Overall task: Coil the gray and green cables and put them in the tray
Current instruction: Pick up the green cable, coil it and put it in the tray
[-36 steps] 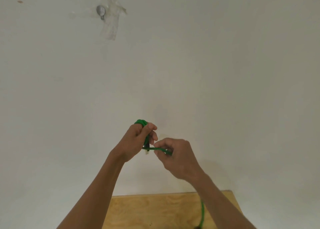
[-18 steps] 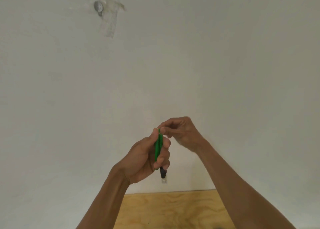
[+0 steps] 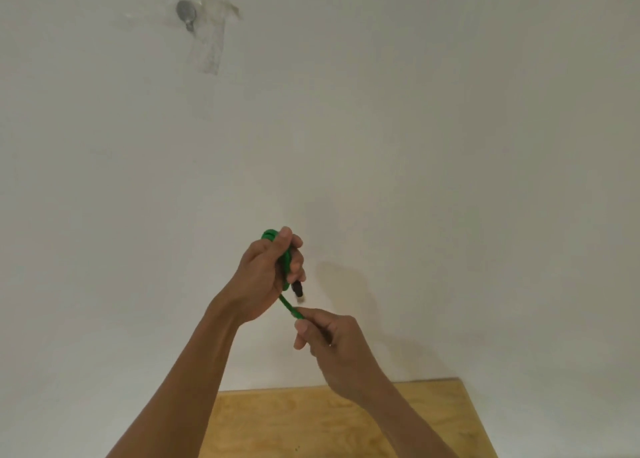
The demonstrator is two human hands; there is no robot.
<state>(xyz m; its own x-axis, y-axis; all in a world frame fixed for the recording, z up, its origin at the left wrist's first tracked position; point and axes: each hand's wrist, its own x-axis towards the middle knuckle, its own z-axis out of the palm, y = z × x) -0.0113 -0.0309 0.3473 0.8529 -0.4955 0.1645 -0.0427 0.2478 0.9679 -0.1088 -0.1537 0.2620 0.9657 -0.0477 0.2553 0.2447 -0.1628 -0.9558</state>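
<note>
Head view: the left hand (image 3: 265, 272) grips a bundle of green cable (image 3: 284, 267) — its dark plug (image 3: 298, 290) poking out — while the right hand (image 3: 327, 341) pinches the trailing strand above a wooden table (image 3: 311, 423).

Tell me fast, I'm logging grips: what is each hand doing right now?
Left hand: closed around the coiled green cable.
Right hand: closed, pinching the cable's loose strand just below the coil.

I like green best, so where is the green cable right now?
In the head view, the green cable is up in the air near the middle, bunched in the left hand, its loose end pinched by the right hand just below, above the wooden table.
</note>
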